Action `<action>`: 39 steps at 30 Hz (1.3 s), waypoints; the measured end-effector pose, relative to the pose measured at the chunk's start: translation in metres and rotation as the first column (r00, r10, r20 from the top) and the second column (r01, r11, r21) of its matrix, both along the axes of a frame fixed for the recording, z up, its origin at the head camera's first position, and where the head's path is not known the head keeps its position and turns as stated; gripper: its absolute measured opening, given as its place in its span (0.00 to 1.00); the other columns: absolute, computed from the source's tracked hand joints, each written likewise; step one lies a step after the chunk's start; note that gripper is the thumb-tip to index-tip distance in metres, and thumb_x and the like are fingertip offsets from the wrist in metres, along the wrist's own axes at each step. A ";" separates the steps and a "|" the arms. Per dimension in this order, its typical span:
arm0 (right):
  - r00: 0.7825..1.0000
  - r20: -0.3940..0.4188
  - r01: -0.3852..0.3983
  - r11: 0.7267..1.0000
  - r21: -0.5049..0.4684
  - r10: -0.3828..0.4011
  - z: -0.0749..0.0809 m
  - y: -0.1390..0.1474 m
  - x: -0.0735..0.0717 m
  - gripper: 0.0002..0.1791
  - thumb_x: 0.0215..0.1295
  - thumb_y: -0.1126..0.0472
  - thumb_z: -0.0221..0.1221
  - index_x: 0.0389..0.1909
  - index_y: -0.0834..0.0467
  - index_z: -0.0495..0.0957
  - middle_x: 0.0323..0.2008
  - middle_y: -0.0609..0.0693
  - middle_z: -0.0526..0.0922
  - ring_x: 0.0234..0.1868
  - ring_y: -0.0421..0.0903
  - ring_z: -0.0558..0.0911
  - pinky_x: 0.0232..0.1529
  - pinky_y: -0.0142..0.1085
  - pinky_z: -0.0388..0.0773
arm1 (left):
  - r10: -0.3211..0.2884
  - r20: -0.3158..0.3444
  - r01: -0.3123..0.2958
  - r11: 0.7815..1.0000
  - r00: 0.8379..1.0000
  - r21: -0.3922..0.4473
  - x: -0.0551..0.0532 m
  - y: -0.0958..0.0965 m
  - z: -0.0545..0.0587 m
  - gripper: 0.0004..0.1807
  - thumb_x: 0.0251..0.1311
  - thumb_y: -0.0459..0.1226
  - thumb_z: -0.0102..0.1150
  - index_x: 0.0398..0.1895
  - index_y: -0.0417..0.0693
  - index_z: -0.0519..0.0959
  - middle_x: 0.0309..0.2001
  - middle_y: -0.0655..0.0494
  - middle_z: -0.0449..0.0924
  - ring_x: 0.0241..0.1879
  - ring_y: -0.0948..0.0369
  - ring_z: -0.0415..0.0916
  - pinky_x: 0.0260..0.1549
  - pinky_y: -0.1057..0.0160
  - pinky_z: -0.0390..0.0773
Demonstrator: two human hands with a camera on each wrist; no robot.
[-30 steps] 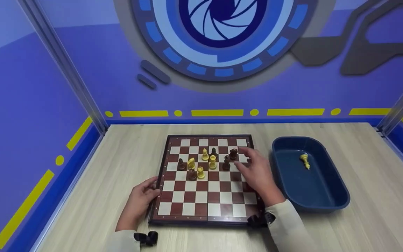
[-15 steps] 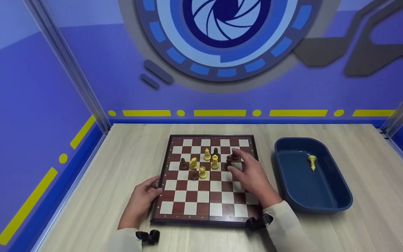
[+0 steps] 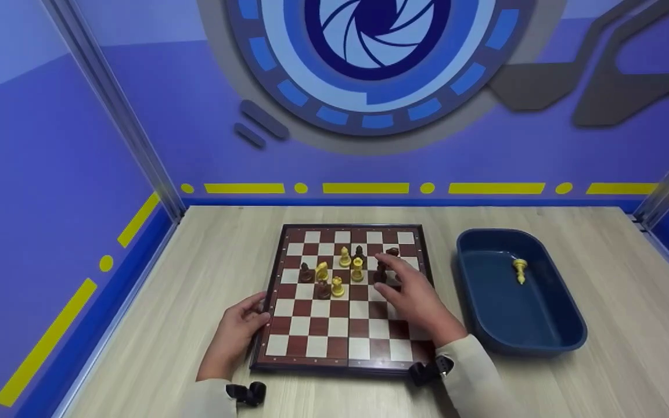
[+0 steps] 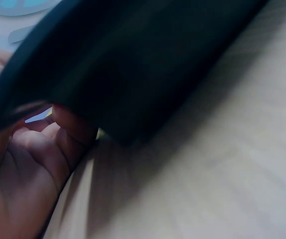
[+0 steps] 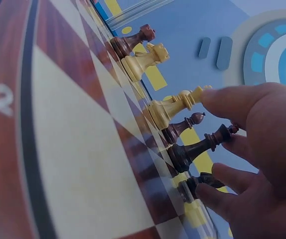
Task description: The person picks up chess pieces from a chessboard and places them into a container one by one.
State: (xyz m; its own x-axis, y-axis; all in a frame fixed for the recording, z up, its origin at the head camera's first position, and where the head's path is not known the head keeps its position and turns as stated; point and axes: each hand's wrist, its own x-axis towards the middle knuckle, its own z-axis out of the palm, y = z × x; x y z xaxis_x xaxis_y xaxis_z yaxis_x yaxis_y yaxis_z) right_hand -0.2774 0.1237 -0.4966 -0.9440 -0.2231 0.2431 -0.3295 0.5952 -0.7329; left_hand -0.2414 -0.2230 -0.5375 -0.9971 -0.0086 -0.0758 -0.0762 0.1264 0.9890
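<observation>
Your right hand (image 3: 418, 297) hides some squares on the right of the chessboard (image 3: 318, 328), and only the top of one dark piece (image 3: 392, 251) shows beyond its index finger from the head camera. In the right wrist view, your thumb overlaps the tip of a tall yellow piece (image 5: 168, 112); you cannot tell there whether they touch. Your left wrist view is blurred, filled largely by the board's dark underside, which hides part of those fingers. Both sleeves (image 3: 482, 371) run off the bottom edge.

Your right thumb and index finger are parted, with a tall dark piece (image 3: 380, 273) standing upright on the board in the gap; contact with it cannot be made out. Your left hand (image 3: 237, 328) grips the board's left edge, fingers curled there.

The other pieces, yellow and dark, stand in a loose cluster around the middle of the board. To the board's right sits a dark blue tub (image 3: 572, 334), apart from it, with one yellow piece (image 3: 520, 270) lying on its side inside. All this rests on a pale wooden table (image 3: 630, 290), bounded by a blue-purple wall (image 3: 358, 168) printed with a large round emblem (image 3: 334, 116) and yellow dashes.
</observation>
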 end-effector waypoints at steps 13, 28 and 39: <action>0.974 -0.134 0.172 0.982 -0.071 -0.180 -0.002 0.001 -0.004 0.11 0.56 0.68 0.65 0.40 0.53 0.82 0.40 0.49 0.85 0.43 0.46 0.83 0.46 0.44 0.78 | -0.002 -0.013 0.002 1.000 1.000 -0.007 0.000 0.002 0.000 0.28 0.61 0.25 0.56 0.66 0.32 0.67 0.45 0.44 0.75 0.39 0.65 0.77 0.38 0.68 0.79; 0.966 -0.185 0.150 0.976 -0.159 -0.179 0.006 0.002 -0.003 0.12 0.58 0.69 0.63 0.43 0.55 0.83 0.42 0.49 0.84 0.44 0.44 0.83 0.45 0.40 0.81 | -0.022 -0.015 0.022 0.999 1.000 -0.027 -0.002 -0.002 -0.001 0.28 0.61 0.25 0.55 0.67 0.33 0.66 0.44 0.46 0.73 0.38 0.65 0.76 0.37 0.68 0.79; 0.968 -0.158 0.155 0.963 -0.221 -0.193 0.015 0.013 -0.003 0.15 0.59 0.70 0.62 0.47 0.56 0.83 0.47 0.53 0.83 0.48 0.48 0.83 0.47 0.39 0.82 | -0.022 0.003 0.022 0.998 1.000 -0.053 -0.002 -0.002 0.002 0.29 0.62 0.27 0.56 0.68 0.35 0.66 0.43 0.45 0.74 0.34 0.65 0.75 0.35 0.67 0.79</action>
